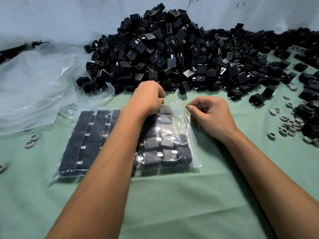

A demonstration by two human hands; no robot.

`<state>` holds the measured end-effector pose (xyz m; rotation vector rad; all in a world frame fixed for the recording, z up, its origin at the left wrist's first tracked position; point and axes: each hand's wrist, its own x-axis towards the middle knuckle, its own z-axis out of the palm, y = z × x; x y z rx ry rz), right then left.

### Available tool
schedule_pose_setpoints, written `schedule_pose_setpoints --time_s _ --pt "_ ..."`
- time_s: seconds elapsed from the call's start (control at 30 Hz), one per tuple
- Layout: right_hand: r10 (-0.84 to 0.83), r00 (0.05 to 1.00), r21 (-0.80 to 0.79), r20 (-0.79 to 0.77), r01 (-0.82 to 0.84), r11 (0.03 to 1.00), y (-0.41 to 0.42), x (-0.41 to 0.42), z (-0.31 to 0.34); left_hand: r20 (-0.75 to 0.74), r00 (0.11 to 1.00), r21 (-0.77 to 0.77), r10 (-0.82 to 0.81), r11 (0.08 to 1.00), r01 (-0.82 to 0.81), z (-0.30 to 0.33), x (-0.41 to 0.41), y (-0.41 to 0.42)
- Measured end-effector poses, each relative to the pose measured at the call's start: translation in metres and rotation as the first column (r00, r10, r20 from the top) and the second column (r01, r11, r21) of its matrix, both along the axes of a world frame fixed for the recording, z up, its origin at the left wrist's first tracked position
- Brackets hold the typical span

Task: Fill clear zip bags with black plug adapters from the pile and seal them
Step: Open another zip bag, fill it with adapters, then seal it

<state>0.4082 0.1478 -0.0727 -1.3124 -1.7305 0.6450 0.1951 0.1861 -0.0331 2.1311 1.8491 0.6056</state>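
While the zip bag (183, 121) lies flat mid-bench, rows of plug adapters (89, 133) inside, its open mouth faces right. The left hand (148, 99) curls round 1 adapter at the mouth; the right hand (208, 112) pinches the bag's lip. Beyond, the pile (172, 52) crowds the far edge.

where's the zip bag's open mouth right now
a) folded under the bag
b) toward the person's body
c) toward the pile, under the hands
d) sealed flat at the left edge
c: the zip bag gapes at its far end by the pile, the right hand pinching its rim while the left hand reaches in.
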Motion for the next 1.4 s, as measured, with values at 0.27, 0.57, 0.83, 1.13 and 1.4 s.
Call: schedule_pose_setpoints --time_s 0.27,0.57,0.83,1.13,1.4 --pt "0.011 0.982 0.015 -0.191 -0.009 1.000 0.002 0.003 0.004 0.437 0.896 0.111 -0.080 0.993 0.035 0.014 0.011 -0.007" --pt "0.073 0.966 0.088 -0.246 -0.053 0.995 0.001 0.006 0.009 0.693 0.721 -0.070 -0.022 0.993 0.098 0.016 0.050 -0.020" --pt "0.033 0.987 0.076 -0.155 -0.022 0.997 0.002 0.009 0.010 0.342 0.936 0.070 -0.077 0.996 0.057 0.014 0.057 -0.020" --pt "0.180 0.982 -0.214 0.051 -0.165 0.963 0.005 0.036 0.016 0.099 0.905 -0.140 -0.413 0.895 0.424 0.019 0.022 -0.016" --pt "0.466 0.860 -0.360 -0.205 -0.510 0.782 -0.003 0.030 0.016 0.177 0.886 -0.083 -0.429 0.890 0.448 0.025 0.007 -0.015"
